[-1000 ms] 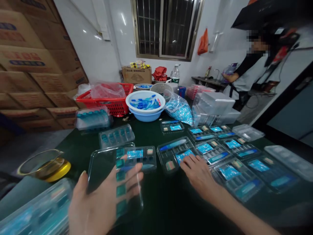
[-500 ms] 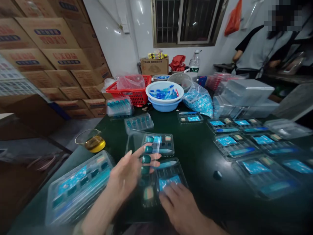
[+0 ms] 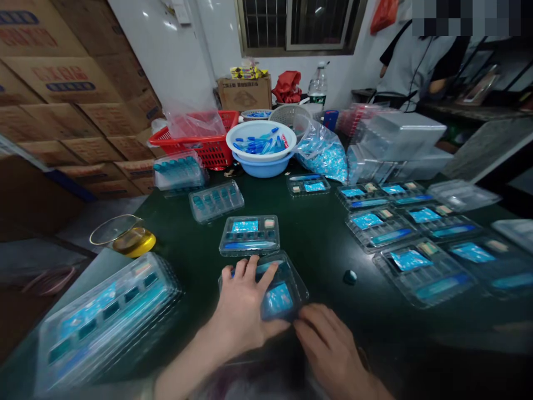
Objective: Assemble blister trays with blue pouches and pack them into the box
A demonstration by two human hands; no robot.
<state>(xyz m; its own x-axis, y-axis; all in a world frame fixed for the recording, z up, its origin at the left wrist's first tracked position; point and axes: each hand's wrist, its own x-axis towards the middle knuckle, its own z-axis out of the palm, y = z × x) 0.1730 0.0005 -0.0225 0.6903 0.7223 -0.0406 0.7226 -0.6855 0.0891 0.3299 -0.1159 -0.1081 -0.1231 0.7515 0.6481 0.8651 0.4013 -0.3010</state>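
Note:
A clear plastic tray [image 3: 293,278] lies in front of me, holding a blue patterned packet [image 3: 278,299]. My left hand [image 3: 241,303] is spread across its left part, fingers apart, pressing from above and hiding much of the contents. At the near right corner, my right hand [image 3: 327,339] has its fingers closed together on the tray's edge. Just beyond sits another clear tray [image 3: 250,248] with a blue packet, a pale block, dark teal pieces and a blue pen. A loose dark teal piece [image 3: 350,277] rests on the table to the right.
Stacked packed trays [image 3: 104,328] are at left, near a glass of yellow liquid [image 3: 135,241]. Several filled trays [image 3: 381,228] spread rightward. Behind are a red basket [image 3: 212,150], a basin of blue pens [image 3: 262,158] and a bag of packets [image 3: 322,153]. A person [image 3: 416,66] stands back right.
The left hand has come down from holding up a clear plastic piece onto the tray. My right hand has moved from the packet to the tray's near right corner. The view has shifted.

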